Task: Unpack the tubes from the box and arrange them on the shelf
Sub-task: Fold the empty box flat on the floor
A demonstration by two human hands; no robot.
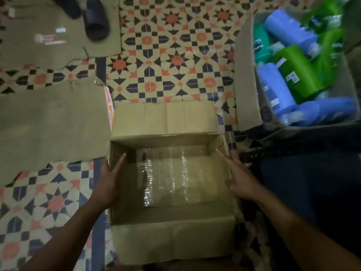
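Note:
An open cardboard box [172,239] stands on the tiled floor right below me. Its inside shows only a bare bottom with shiny clear tape; I see no tubes in it. My left hand [109,184] rests on the box's left wall, thumb inside and straight fingers outside. My right hand [242,180] lies against the right wall with its fingers stretched along the rim. A second cardboard box [248,75] at the upper right holds several blue packs [289,30] and green packs [298,73]. No shelf is in view.
Flattened cardboard sheets [50,122] lie on the floor to the left, another [39,45] further back. A dark sandal [95,18] sits on that far sheet. A dark bulky shape [312,173] fills the right side beside the box.

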